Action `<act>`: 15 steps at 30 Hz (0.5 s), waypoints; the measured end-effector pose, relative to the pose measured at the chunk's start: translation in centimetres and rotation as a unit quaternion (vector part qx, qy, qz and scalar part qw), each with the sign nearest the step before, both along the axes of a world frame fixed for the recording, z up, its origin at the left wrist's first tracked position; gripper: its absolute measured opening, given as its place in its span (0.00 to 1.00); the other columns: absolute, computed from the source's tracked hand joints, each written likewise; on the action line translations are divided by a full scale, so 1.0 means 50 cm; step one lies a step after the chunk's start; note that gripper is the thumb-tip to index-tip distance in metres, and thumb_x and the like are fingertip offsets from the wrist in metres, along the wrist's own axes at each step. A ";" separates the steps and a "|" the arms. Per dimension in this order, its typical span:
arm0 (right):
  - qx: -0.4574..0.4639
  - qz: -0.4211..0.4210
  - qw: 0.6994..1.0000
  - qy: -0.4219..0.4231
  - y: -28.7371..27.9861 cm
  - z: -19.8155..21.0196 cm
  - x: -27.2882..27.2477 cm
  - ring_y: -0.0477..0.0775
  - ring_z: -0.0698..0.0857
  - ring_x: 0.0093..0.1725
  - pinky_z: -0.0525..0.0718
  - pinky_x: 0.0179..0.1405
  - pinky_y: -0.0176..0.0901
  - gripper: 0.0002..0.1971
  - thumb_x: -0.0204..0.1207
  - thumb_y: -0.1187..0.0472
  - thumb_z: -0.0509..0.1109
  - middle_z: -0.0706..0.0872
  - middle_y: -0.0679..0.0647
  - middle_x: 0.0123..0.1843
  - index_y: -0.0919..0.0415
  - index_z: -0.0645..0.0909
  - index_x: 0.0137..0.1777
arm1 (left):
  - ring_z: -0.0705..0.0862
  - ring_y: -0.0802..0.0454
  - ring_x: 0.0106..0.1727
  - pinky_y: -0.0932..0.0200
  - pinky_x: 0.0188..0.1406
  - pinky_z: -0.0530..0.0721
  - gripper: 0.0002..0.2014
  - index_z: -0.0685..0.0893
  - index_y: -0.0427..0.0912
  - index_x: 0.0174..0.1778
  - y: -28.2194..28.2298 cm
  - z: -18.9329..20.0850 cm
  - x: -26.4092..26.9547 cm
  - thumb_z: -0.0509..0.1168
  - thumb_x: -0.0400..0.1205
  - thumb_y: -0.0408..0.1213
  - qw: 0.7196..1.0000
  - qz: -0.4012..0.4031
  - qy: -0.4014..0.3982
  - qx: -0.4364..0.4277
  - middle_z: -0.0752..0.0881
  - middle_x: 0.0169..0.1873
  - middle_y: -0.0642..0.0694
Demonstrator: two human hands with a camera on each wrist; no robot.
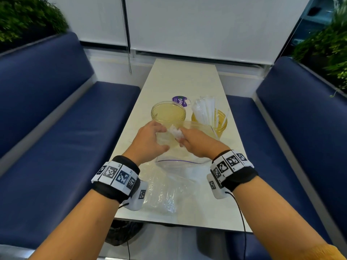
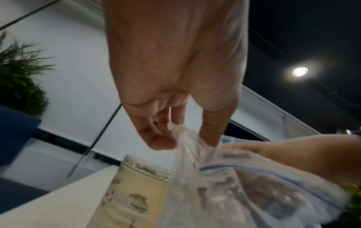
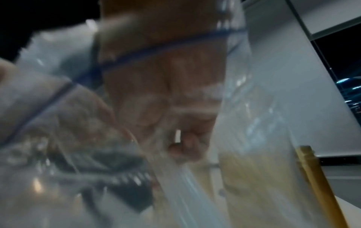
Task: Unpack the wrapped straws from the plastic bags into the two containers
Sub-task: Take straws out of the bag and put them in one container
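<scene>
Above the table my left hand (image 1: 164,137) and right hand (image 1: 183,138) hold a clear zip bag (image 1: 180,166) with a blue seal line. Both pinch its bunched white end (image 1: 175,133), and its open mouth hangs toward me. The left wrist view shows my left hand (image 2: 185,138) pinching the gathered plastic of the bag (image 2: 234,192). My right hand (image 3: 185,143) appears blurred through the bag, fingers curled. Behind the hands stand a pale clear jar (image 1: 168,113) and an amber jar (image 1: 221,126) holding wrapped straws (image 1: 204,107).
A second crumpled clear bag (image 1: 163,196) lies on the white table (image 1: 184,77) near its front edge. A purple round label (image 1: 179,100) sits behind the jars. Blue bench seats (image 1: 65,147) flank the table on both sides, with plants above them.
</scene>
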State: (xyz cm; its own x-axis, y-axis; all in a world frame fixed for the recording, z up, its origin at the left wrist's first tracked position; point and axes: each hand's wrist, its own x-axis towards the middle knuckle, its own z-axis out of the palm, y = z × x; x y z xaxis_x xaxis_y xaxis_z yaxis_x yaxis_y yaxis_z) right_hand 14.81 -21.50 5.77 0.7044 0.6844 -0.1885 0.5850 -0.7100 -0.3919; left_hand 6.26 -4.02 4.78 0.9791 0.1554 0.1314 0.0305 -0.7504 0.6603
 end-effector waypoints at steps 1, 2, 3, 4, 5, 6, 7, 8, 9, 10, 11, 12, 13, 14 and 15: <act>0.029 0.000 1.000 -0.004 0.000 0.016 -0.002 0.51 0.82 0.41 0.79 0.43 0.48 0.13 0.89 0.56 0.58 0.86 0.54 0.49 0.60 0.72 0.68 | 0.78 0.54 0.55 0.62 0.58 0.75 0.32 0.84 0.41 0.70 -0.006 0.001 0.001 0.83 0.69 0.42 1.000 0.002 0.008 -0.023 0.80 0.68 0.51; 0.060 0.005 0.998 -0.009 0.002 0.036 -0.005 0.47 0.80 0.38 0.76 0.40 0.45 0.11 0.89 0.56 0.58 0.85 0.51 0.46 0.60 0.72 0.66 | 0.79 0.53 0.57 0.61 0.60 0.77 0.37 0.83 0.41 0.70 -0.013 0.000 0.003 0.85 0.65 0.47 0.999 0.006 0.014 -0.042 0.79 0.67 0.52; 0.091 0.010 0.996 -0.018 0.003 0.057 -0.007 0.44 0.79 0.36 0.74 0.39 0.43 0.11 0.89 0.56 0.59 0.85 0.49 0.43 0.60 0.73 0.65 | 0.80 0.52 0.60 0.59 0.61 0.78 0.40 0.83 0.42 0.70 -0.022 -0.001 0.004 0.86 0.62 0.50 0.998 0.010 0.020 -0.054 0.78 0.67 0.52; 0.119 0.014 0.992 -0.028 0.006 0.080 -0.012 0.39 0.78 0.33 0.73 0.37 0.39 0.09 0.89 0.57 0.59 0.84 0.48 0.41 0.60 0.73 0.64 | 0.80 0.52 0.62 0.58 0.62 0.79 0.43 0.83 0.42 0.70 -0.031 -0.004 0.008 0.87 0.60 0.53 0.998 0.013 0.023 -0.060 0.78 0.66 0.53; 0.148 0.016 0.988 -0.036 0.010 0.102 -0.016 0.36 0.78 0.30 0.71 0.34 0.35 0.07 0.89 0.57 0.59 0.82 0.45 0.38 0.59 0.73 0.61 | 0.79 0.52 0.63 0.57 0.63 0.80 0.44 0.83 0.42 0.70 -0.040 -0.005 0.010 0.86 0.59 0.56 0.998 0.013 0.023 -0.064 0.78 0.66 0.53; 0.176 0.021 0.983 -0.038 0.015 0.124 -0.021 0.34 0.79 0.29 0.71 0.32 0.31 0.04 0.89 0.57 0.60 0.82 0.44 0.37 0.56 0.73 0.57 | 0.79 0.52 0.63 0.56 0.64 0.80 0.44 0.83 0.43 0.69 -0.049 -0.008 0.014 0.86 0.58 0.58 0.997 0.012 0.025 -0.071 0.78 0.65 0.53; 0.206 0.026 0.978 -0.035 0.021 0.144 -0.025 0.32 0.81 0.31 0.73 0.33 0.30 0.03 0.90 0.56 0.60 0.84 0.44 0.38 0.54 0.72 0.55 | 0.79 0.52 0.63 0.53 0.64 0.81 0.44 0.83 0.44 0.68 -0.060 -0.006 0.016 0.85 0.58 0.59 0.996 0.009 0.023 -0.084 0.78 0.64 0.52; 0.234 0.033 0.971 -0.025 0.028 0.161 -0.029 0.33 0.84 0.35 0.77 0.36 0.31 0.03 0.90 0.55 0.60 0.88 0.46 0.40 0.52 0.73 0.55 | 0.80 0.53 0.63 0.51 0.63 0.83 0.43 0.82 0.45 0.67 -0.070 -0.005 0.019 0.84 0.58 0.62 0.994 0.004 0.014 -0.104 0.79 0.63 0.52; 0.258 0.037 0.965 -0.012 0.035 0.171 -0.030 0.36 0.86 0.39 0.81 0.39 0.34 0.03 0.90 0.55 0.60 0.90 0.48 0.43 0.52 0.74 0.56 | 0.82 0.54 0.62 0.50 0.61 0.84 0.43 0.81 0.46 0.67 -0.078 -0.004 0.022 0.83 0.60 0.63 0.993 0.000 0.000 -0.120 0.81 0.62 0.52; 0.277 0.041 0.960 0.000 0.041 0.180 -0.032 0.41 0.88 0.42 0.85 0.42 0.38 0.05 0.89 0.54 0.60 0.91 0.49 0.45 0.54 0.75 0.57 | 0.83 0.54 0.60 0.51 0.58 0.85 0.41 0.80 0.46 0.67 -0.087 -0.001 0.024 0.82 0.62 0.63 0.991 0.001 -0.013 -0.133 0.83 0.61 0.51; 0.289 0.042 0.956 0.005 0.046 0.184 -0.034 0.45 0.90 0.44 0.89 0.46 0.42 0.07 0.89 0.54 0.61 0.91 0.50 0.45 0.56 0.76 0.59 | 0.85 0.55 0.58 0.52 0.55 0.85 0.36 0.81 0.46 0.66 -0.093 0.000 0.028 0.80 0.67 0.61 0.989 0.011 -0.022 -0.145 0.86 0.58 0.50; 0.304 0.042 0.952 0.008 0.051 0.186 -0.035 0.47 0.91 0.45 0.90 0.49 0.48 0.09 0.89 0.54 0.61 0.91 0.52 0.46 0.59 0.76 0.61 | 0.87 0.54 0.52 0.51 0.51 0.86 0.28 0.84 0.43 0.61 -0.097 0.001 0.031 0.78 0.72 0.56 0.986 0.028 -0.033 -0.163 0.89 0.53 0.47; 0.325 0.036 0.945 0.013 0.055 0.184 -0.034 0.48 0.91 0.46 0.91 0.50 0.52 0.10 0.88 0.55 0.62 0.91 0.53 0.48 0.61 0.75 0.62 | 0.88 0.51 0.45 0.48 0.46 0.87 0.19 0.86 0.39 0.54 -0.100 0.003 0.032 0.76 0.76 0.50 0.980 0.047 -0.043 -0.187 0.90 0.46 0.43; 0.352 0.028 0.935 0.023 0.059 0.178 -0.032 0.48 0.91 0.46 0.91 0.50 0.53 0.12 0.87 0.54 0.65 0.90 0.54 0.49 0.61 0.75 0.63 | 0.86 0.48 0.39 0.47 0.41 0.85 0.14 0.86 0.34 0.48 -0.101 0.003 0.033 0.74 0.79 0.43 0.975 0.064 -0.053 -0.207 0.89 0.40 0.37; 0.372 0.011 0.927 0.032 0.061 0.169 -0.031 0.48 0.91 0.45 0.92 0.49 0.50 0.15 0.85 0.51 0.68 0.90 0.53 0.50 0.59 0.74 0.64 | 0.84 0.45 0.35 0.47 0.37 0.83 0.12 0.85 0.31 0.44 -0.102 0.003 0.033 0.72 0.81 0.39 0.971 0.075 -0.059 -0.220 0.88 0.38 0.32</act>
